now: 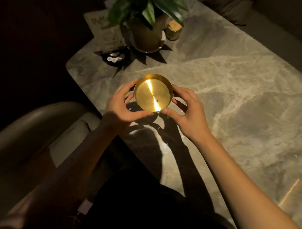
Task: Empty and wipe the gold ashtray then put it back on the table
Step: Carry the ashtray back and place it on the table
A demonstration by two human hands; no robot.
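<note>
The round gold ashtray is held between both hands, a little above the near left part of the marble table, its shadow falling on the top below. My left hand grips its left rim with thumb below and fingers behind. My right hand grips the right rim the same way. The ashtray faces up and its shiny inside shows only a few tiny dark specks.
A potted plant stands at the table's far left end, with a printed card beside it, a small jar to its right and a dark dish holding white bits in front. A padded chair is at my left.
</note>
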